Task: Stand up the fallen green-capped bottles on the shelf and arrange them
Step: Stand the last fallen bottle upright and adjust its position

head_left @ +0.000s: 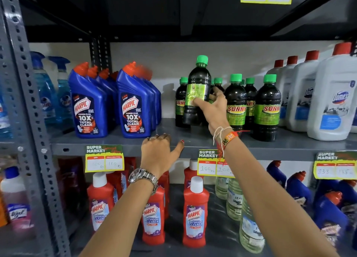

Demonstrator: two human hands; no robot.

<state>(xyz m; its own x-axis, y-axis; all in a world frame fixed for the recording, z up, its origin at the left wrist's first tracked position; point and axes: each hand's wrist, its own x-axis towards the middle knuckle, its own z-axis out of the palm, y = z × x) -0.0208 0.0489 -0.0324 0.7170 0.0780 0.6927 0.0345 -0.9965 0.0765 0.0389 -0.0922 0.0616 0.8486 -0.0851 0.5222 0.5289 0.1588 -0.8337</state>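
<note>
My right hand (pixel 213 110) grips a dark green-capped bottle (pixel 197 86) with a green label, held upright and slightly above the grey shelf (pixel 193 140). Behind and to its right stand several more green-capped Sunny bottles (pixel 267 106), all upright; one (pixel 180 102) stands just left of the held bottle. My left hand (pixel 158 152) rests on the shelf's front edge with fingers curled over it, holding nothing. No bottle lies on its side in view.
Blue Harpic bottles (pixel 133 104) stand left of the green-capped group, white Domex bottles (pixel 332 102) to the right. Bare shelf lies between the Harpic and Sunny bottles. Price tags (pixel 105 159) hang on the shelf edge. Red Harpic bottles (pixel 195 212) fill the lower shelf.
</note>
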